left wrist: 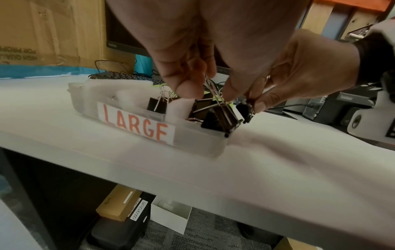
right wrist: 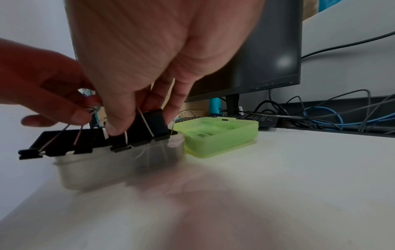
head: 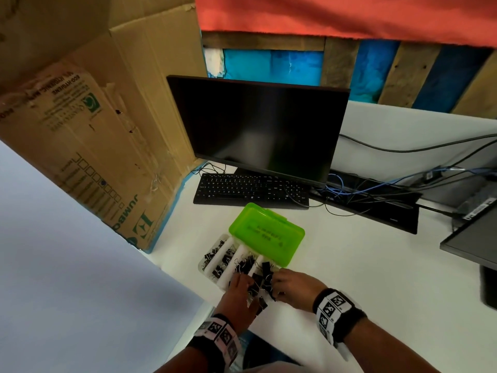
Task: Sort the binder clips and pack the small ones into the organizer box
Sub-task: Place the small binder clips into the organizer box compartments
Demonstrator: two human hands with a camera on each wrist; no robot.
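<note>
Nearest, the left hand (head: 240, 296) and right hand (head: 295, 289) each pinch large clips (head: 260, 285) over the box (head: 205, 262) end compartment on the worktop (head: 349, 265), green lid (head: 266, 234) open behind, keyboard (head: 251, 191) beyond.

We count one organizer box (head: 207, 261) with four compartments, one green lid (head: 266, 234), two hands, two wrist bands, one keyboard (head: 251, 191) and two monitors. Binder clips (head: 243, 263): dozens, too tangled for an exact tally.
</note>
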